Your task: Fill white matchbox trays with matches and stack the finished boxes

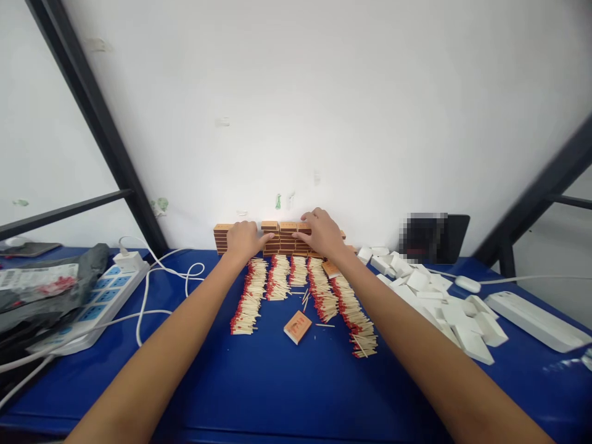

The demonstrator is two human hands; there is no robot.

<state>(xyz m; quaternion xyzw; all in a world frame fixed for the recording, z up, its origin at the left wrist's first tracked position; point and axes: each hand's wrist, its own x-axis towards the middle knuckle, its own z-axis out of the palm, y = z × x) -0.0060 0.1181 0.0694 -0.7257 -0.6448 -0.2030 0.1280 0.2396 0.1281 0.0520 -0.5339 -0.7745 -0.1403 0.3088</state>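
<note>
Orange matchboxes are stacked in a low row [283,237] against the white wall at the back of the blue table [277,382]. My left hand [243,239] rests on the left part of the stack, fingers curled over the boxes. My right hand [321,233] lies on the stack's right part, its fingers pressed on the top boxes. In front of the stack, several rows of red-tipped matches [277,277] lie side by side. One single matchbox [297,326] lies flat on the table near the matches.
A heap of white inner trays [444,302] lies at the right, with a white bar-shaped device [536,320] and a cable beyond. A white power strip [97,302], white cables and a grey bag [46,283] are at the left. Black frame struts stand at both sides.
</note>
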